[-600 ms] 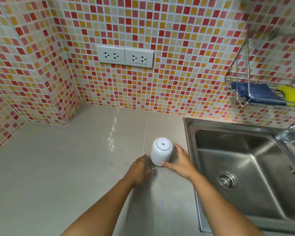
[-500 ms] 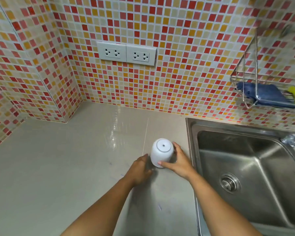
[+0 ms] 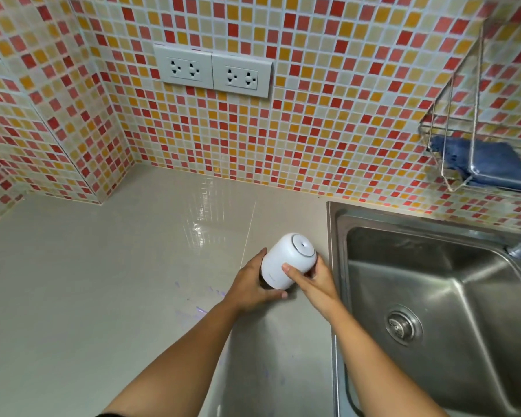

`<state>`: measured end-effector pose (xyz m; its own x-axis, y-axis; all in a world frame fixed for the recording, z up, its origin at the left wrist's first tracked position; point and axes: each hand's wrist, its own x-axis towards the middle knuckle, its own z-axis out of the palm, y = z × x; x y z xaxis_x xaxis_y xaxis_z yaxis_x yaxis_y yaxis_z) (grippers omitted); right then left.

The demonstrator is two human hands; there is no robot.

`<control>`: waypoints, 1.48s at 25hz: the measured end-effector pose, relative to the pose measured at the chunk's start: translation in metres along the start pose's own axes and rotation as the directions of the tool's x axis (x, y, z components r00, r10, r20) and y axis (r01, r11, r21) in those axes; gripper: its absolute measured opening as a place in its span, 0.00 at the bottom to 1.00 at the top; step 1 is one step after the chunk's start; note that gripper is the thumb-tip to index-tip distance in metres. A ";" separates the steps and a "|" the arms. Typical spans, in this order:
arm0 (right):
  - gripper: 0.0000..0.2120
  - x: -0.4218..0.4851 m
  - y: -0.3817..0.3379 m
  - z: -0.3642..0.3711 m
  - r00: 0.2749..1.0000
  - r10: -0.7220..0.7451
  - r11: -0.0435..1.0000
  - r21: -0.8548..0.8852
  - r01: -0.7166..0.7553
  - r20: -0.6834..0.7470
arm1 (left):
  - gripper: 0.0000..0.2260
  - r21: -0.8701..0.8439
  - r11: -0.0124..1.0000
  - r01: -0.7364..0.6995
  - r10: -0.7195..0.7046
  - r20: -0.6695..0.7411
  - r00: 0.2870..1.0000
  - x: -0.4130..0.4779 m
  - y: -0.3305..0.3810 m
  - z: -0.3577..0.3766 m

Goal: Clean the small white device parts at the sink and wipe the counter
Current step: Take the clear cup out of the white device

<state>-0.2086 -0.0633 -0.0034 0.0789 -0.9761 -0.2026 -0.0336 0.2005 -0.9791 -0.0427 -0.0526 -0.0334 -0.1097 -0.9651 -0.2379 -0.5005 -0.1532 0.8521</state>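
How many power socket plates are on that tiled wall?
2. They sit side by side on the tiled wall above the counter: the left plate and the right plate, edges touching. Each has two outlets. More could lie outside the view.

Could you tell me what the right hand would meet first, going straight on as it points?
The small white cylindrical device: the right hand grips it, so nothing lies between them.

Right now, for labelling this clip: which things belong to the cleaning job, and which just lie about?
Job: small white cylindrical device, held by left hand and right hand; stainless steel sink; grey counter; probably blue folded cloth.
Lying about: white wall sockets; wire rack.
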 end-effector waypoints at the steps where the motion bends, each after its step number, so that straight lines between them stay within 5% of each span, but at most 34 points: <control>1: 0.23 0.001 -0.003 0.000 1.000 -0.010 1.000 0.011 0.010 -0.003 | 0.49 0.006 1.000 -0.006 0.006 -0.001 1.000 0.002 -0.001 0.000; 11: 0.32 0.001 -0.025 0.004 0.980 -0.127 0.985 -0.133 0.107 -0.150 | 0.37 -0.060 0.998 -0.028 0.026 -0.035 0.999 -0.002 0.011 -0.003; 15: 0.40 -0.003 -0.039 -0.001 0.951 -0.206 0.974 -0.146 0.176 -0.229 | 0.39 -0.049 0.999 -0.010 0.008 -0.036 0.999 0.000 0.012 -0.007; 19: 0.42 0.003 -0.049 -0.012 0.939 -0.170 0.959 0.170 0.227 -0.299 | 0.36 -0.060 0.998 0.025 -0.028 -0.051 0.998 0.002 0.011 -0.017; 22: 0.45 0.006 -0.042 -0.021 0.965 0.027 0.865 0.490 0.109 -0.262 | 0.34 -0.133 0.990 0.055 -0.070 -0.112 0.991 0.001 0.015 -0.025; 24: 0.43 0.003 -0.028 -0.019 0.958 0.121 0.850 0.526 0.036 -0.262 | 0.32 -0.200 0.977 0.069 -0.099 -0.143 0.985 0.000 0.017 -0.031; 29: 0.44 -0.006 0.014 0.002 0.933 0.205 0.928 0.363 -0.089 -0.295 | 0.30 -0.280 0.959 0.046 -0.114 -0.231 0.966 0.001 0.024 -0.052; 37: 0.32 0.007 0.013 -0.003 0.938 0.012 1.000 0.002 -0.011 -0.347 | 0.34 -0.261 0.965 -0.027 -0.043 -0.260 0.965 0.003 0.052 -0.070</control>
<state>-0.2117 -0.0679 -0.0177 -0.2722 -0.9422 -0.1954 -0.0321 0.2119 -0.9768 -0.0086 -0.0782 0.0426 0.1392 -0.9796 -0.1452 -0.2558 -0.1772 0.9504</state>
